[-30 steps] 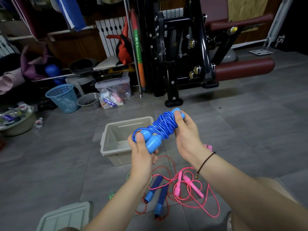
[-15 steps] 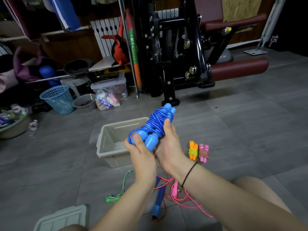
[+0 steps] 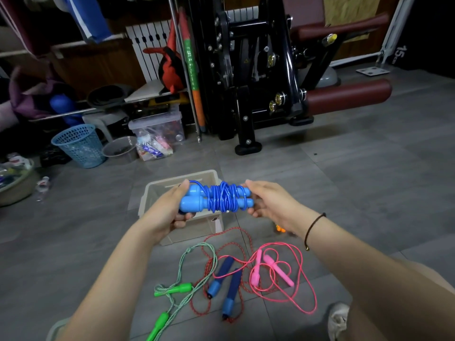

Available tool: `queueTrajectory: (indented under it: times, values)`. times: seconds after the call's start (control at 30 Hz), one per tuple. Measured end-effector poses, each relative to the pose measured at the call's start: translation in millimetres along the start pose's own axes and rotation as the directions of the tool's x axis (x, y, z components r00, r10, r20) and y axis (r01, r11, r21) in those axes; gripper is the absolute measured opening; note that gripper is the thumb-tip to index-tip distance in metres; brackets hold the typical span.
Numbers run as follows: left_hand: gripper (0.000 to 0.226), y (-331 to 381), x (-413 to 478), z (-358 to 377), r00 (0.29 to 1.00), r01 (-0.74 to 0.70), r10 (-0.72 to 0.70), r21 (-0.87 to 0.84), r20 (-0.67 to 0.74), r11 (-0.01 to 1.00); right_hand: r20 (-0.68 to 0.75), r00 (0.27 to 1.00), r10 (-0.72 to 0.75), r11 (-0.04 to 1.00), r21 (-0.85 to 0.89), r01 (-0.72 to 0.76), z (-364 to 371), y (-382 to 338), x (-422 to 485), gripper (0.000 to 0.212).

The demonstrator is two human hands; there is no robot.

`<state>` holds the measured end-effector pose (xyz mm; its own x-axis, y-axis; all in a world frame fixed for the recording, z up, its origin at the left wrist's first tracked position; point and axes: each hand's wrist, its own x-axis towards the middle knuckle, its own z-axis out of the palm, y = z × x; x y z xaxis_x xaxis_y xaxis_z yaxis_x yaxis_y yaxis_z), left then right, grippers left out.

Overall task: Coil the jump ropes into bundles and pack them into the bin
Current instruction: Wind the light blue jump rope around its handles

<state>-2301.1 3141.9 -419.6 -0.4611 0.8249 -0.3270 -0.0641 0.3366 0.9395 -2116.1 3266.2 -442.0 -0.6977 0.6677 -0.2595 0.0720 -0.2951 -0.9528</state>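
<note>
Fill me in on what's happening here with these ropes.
A person holds a wound-up blue jump rope level above the beige bin. The left hand grips the fat ends of its handles and the right hand grips the narrow ends. It is not yet in the bin. Three ropes lie loose and uncoiled on the floor nearer the person: a green rope, a red rope with dark blue handles and a pink rope.

A grey tile floor [image 3: 357, 193]. A big black gym machine [image 3: 246, 77] stands beside a white radiator [image 3: 147, 52]. A blue basket [image 3: 78, 146] sits left.
</note>
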Motion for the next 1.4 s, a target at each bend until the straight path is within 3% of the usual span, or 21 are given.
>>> queueTrajectory:
  times: [0.1, 0.2, 0.3, 0.4, 0.47, 0.57, 0.67, 0.77, 0.93, 1.03, 1.17, 1.27, 1.4]
  values:
    - [0.041, -3, 10, 7, 0.999, 0.042, -0.042, -0.027, -0.026, 0.999, 0.023, 1.000, -0.017, 0.979, -0.201, 0.021, -13, -3, 1, 0.028]
    - [0.053, -5, 24, 16, 0.995, 0.025, -0.029, -0.039, -0.100, 0.999, 0.078, 0.996, 0.046, 0.965, -0.262, -0.024, -27, -5, 4, 0.013]
    - [0.060, -6, 46, 27, 0.987, -0.020, -0.005, -0.157, -0.158, 0.987, 0.087, 0.988, 0.127, 0.985, -0.125, -0.116, -37, 3, 12, 0.012]
    - [0.042, -13, 72, 43, 0.991, -0.068, 0.038, -0.235, -0.129, 0.970, 0.048, 0.988, 0.145, 0.984, 0.097, -0.149, -40, 27, 27, 0.006]
    - [0.034, -25, 88, 58, 0.998, -0.060, 0.057, -0.191, -0.020, 0.980, 0.048, 0.985, 0.166, 0.968, 0.181, -0.172, -41, 50, 40, 0.006]
    - [0.049, -55, 110, 78, 0.992, -0.022, 0.026, -0.041, 0.119, 0.999, 0.026, 0.975, 0.219, 0.959, 0.177, -0.220, -50, 82, 61, 0.010]
    - [0.066, -79, 134, 83, 0.982, 0.027, -0.047, 0.111, 0.181, 0.993, -0.022, 0.956, 0.291, 0.950, 0.127, -0.286, -61, 109, 87, 0.031]
    - [0.067, -97, 169, 78, 0.971, 0.042, -0.122, 0.356, 0.207, 0.934, 0.003, 0.923, 0.385, 0.923, 0.010, -0.385, -75, 137, 112, 0.050]
    - [0.060, -145, 217, 66, 0.951, -0.043, -0.151, 0.599, 0.269, 0.800, -0.055, 0.873, 0.485, 0.875, 0.050, -0.482, -108, 198, 146, 0.035]
    - [0.054, -195, 232, 55, 0.940, -0.020, -0.208, 0.655, 0.269, 0.755, -0.123, 0.859, 0.496, 0.864, 0.162, -0.476, -130, 233, 170, 0.031]
    - [0.044, -271, 243, 47, 0.909, 0.101, -0.323, 0.614, 0.263, 0.783, -0.265, 0.838, 0.477, 0.874, 0.243, -0.420, -146, 266, 210, 0.028]
    - [0.045, -316, 249, 45, 0.877, 0.220, -0.422, 0.589, 0.229, 0.778, -0.372, 0.807, 0.458, 0.888, 0.238, -0.394, -150, 283, 243, 0.020]
    - [0.050, -358, 259, 39, 0.864, 0.282, -0.457, 0.548, 0.212, 0.788, -0.407, 0.776, 0.482, 0.875, 0.259, -0.408, -157, 310, 280, 0.020]
